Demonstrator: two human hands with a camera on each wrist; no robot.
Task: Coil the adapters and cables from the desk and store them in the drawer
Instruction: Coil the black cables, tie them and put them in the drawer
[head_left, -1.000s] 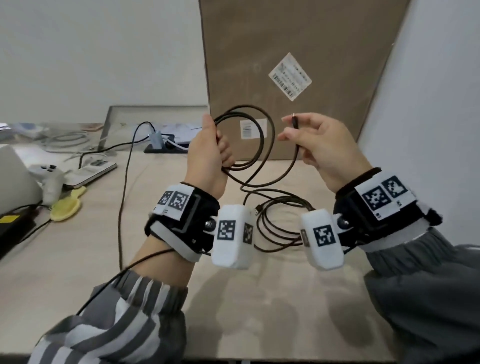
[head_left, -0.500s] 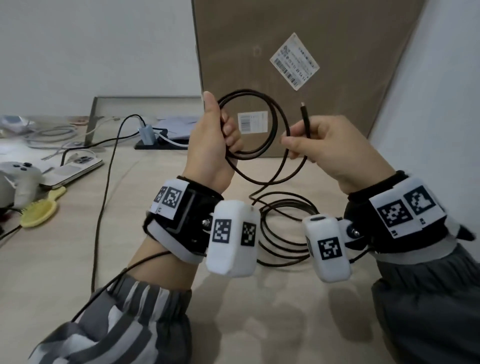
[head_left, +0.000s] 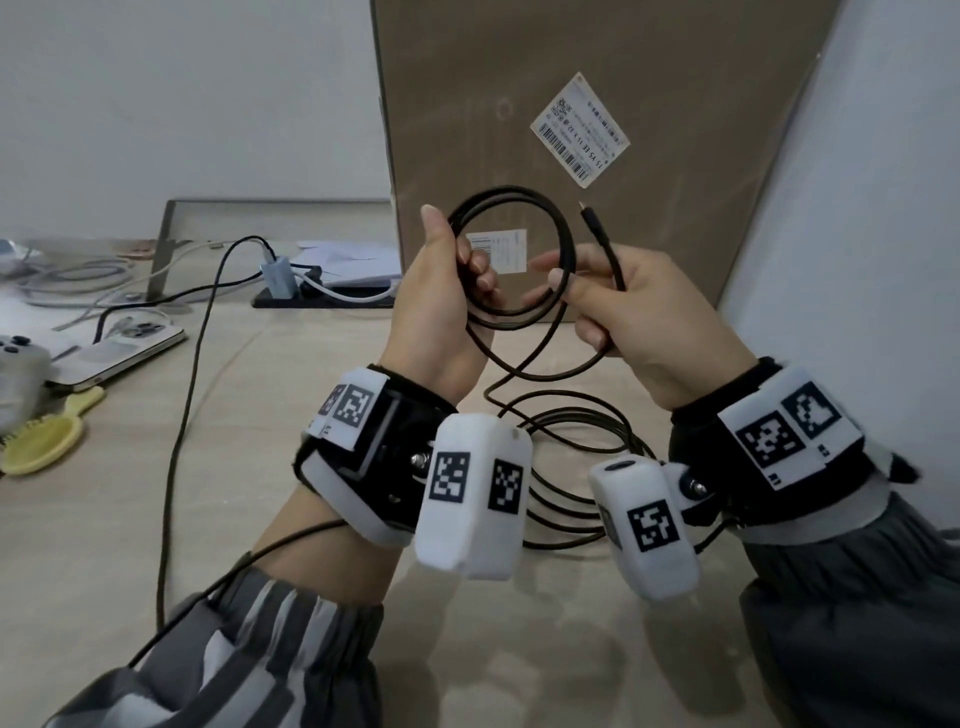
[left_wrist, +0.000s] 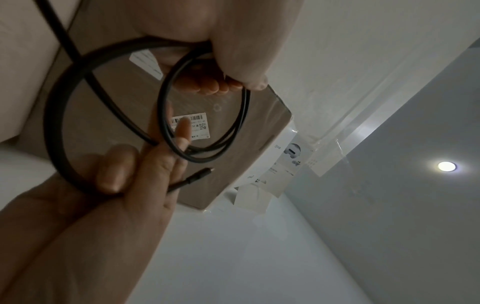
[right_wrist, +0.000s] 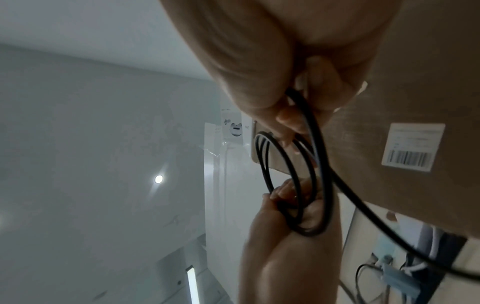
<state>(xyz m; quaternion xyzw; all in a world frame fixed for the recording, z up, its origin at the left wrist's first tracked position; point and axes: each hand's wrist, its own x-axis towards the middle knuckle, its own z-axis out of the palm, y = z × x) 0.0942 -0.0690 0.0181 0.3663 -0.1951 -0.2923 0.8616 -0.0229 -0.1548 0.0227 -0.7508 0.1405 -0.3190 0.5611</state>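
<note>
A black cable (head_left: 563, 236) is partly wound into loops that my left hand (head_left: 451, 291) grips at their left side, held up above the desk. My right hand (head_left: 613, 306) pinches the same cable near its free end, whose plug (head_left: 592, 218) sticks up past the fingers. The remaining cable hangs down to loose coils (head_left: 571, 457) on the desk behind my wrists. In the left wrist view the loops (left_wrist: 202, 115) run under my curled fingers. In the right wrist view the cable (right_wrist: 311, 131) passes between thumb and fingers.
A tall cardboard box (head_left: 597, 104) leans on the wall right behind my hands. At the back left lie a power strip with a blue-grey adapter (head_left: 280, 278), a phone (head_left: 119, 353), a yellow brush (head_left: 47, 447), a white controller (head_left: 15, 358) and another black cable (head_left: 179, 441).
My right hand has slid down the cable and moved toward the left hand, so more of the plug end sticks up. Both hands have risen a little.
</note>
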